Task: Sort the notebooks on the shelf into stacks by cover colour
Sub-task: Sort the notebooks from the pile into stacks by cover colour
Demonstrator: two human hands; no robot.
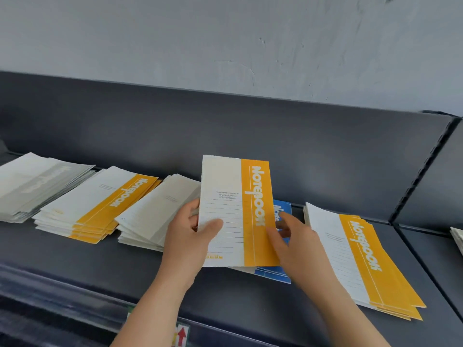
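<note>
Dark grey shelf (225, 291) with a raised back panel (250, 126), set against a pale plaster wall (225, 33), carries all the items.

Left hand (190, 236): the thumb presses flat on the front cover of 1 yellow-banded notebook (233, 196). The fingers (192, 209) curl round its left edge and pass behind it. Right hand (298, 244): the thumb lies on the yellow band near the lower right corner, with the fingers curled behind the right edge. Both hands pinch the same notebook. It is tilted up off the shelf, cover toward the camera (the word "Notebook" runs along the band).

Directly beneath it, 1 blue notebook (274, 275) lies flat on the shelf. Only its upper right and lower right corners show.

Just left of the left hand sits a pale stack (160, 204); its band colour cannot be told. Next to the left is a left yellow stack (95, 206), its bands roughly aligned. At the far left is a grey-banded stack (37, 181) (lettering faint).

Just right of the right hand lies a right yellow stack (363, 259), fanned slightly and well apart from the left one.

Beyond a divider (421, 171) at the far right, the corner of 1 more pale pile (458, 236) shows at the frame edge.

On the shelf's front rail, a label with a red arrow (181, 335) sits just beside the left forearm.
</note>
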